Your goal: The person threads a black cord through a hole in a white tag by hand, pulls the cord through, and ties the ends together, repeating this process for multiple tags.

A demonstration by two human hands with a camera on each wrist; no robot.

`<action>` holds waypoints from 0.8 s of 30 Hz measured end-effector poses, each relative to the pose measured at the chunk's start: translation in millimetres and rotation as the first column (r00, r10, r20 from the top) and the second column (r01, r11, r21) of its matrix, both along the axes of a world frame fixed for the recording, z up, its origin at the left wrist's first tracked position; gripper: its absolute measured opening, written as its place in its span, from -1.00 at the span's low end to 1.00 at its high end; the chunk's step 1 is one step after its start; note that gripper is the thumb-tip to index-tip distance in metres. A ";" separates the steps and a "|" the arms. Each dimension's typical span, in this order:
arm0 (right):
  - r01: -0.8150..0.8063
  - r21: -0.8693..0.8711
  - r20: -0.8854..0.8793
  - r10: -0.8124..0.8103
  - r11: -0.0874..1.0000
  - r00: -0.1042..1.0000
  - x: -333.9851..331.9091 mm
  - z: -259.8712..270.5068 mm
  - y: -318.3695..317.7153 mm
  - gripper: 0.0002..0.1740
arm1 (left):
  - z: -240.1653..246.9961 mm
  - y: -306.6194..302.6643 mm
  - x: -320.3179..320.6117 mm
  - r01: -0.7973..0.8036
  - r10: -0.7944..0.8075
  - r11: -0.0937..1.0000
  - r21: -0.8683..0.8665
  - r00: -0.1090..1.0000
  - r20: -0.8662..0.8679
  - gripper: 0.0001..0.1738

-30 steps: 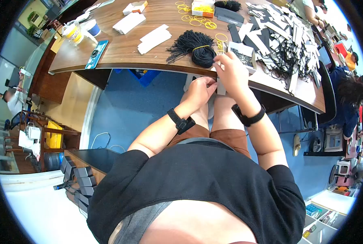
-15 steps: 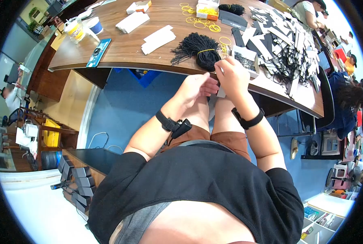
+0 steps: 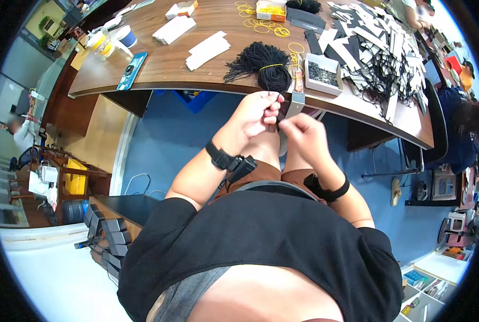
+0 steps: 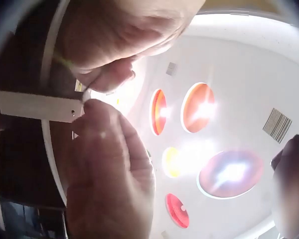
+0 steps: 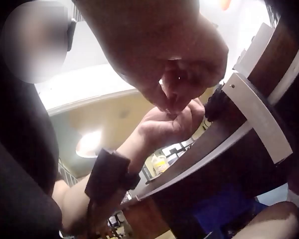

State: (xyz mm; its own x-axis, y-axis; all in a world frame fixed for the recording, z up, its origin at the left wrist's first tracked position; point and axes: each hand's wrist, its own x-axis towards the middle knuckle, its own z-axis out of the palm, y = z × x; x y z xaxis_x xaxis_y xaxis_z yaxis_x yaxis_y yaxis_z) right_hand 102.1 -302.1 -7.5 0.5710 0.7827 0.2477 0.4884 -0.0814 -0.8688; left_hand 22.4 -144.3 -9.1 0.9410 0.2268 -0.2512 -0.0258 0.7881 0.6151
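My left hand (image 3: 258, 114) is raised before the table's front edge, thumb and fingers pinching a thin black cord (image 4: 93, 80). Lower and to its right, my right hand (image 3: 308, 138) has its thumb and forefinger together; in the left wrist view the cord runs down to the fingertips of this right hand (image 4: 107, 159). A pale strip (image 3: 294, 106) with a small hole juts past the table edge between and above the hands; the right wrist view shows the strip (image 5: 261, 119) too. Behind it on the table lies a black cord bundle (image 3: 274, 75) tied with a yellow band.
An open box of small dark pieces (image 3: 323, 74) stands right of the bundle, beside a heap of black and white tags (image 3: 379, 48). Farther left lie white strips (image 3: 208, 50), a phone (image 3: 132, 71) and cups (image 3: 101, 44). Yellow bands (image 3: 266, 27) lie at the back.
My right hand has moved down and toward my body, away from the box and table edge. The left hand has turned, its fingers now drawn together on the cord.
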 end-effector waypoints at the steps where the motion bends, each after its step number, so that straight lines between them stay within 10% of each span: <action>1: 0.018 0.043 -0.153 -0.012 0.999 0.988 7.5 5.4 0.3 -0.82 | 5.3 -7.4 -4.7 0.001 -0.001 0.994 0.107 1.000 0.003 -0.80; 6: -0.150 0.148 -0.507 0.205 0.978 0.837 23.3 22.5 2.7 -0.67 | 19.4 -40.7 -13.0 -0.015 0.019 0.929 0.370 1.000 -0.009 -0.75; 11: -0.160 0.134 -0.714 0.208 0.978 0.669 37.0 23.7 -2.4 -0.69 | 16.7 -50.1 -15.9 0.029 -0.054 0.568 0.822 0.999 0.002 -0.76; 17: -0.177 -0.018 -0.561 0.137 0.984 0.816 47.2 28.4 -18.6 -0.73 | 18.8 -58.6 -22.5 -0.026 0.013 0.149 0.989 1.000 0.024 -0.75; 24: -0.203 0.150 -0.841 0.233 0.968 0.489 37.9 21.1 -22.1 -0.72 | 9.1 -65.1 -21.2 -0.088 -0.033 0.329 0.940 0.994 0.105 -0.77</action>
State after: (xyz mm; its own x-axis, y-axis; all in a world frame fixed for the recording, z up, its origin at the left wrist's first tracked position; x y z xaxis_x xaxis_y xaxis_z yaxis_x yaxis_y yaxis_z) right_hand 140.0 -324.2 13.5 0.3304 0.9143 -0.2343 -0.4820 -0.0500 -0.8747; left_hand 1.1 -209.5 0.0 0.9318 0.2806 0.2304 -0.1352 -0.3206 0.9375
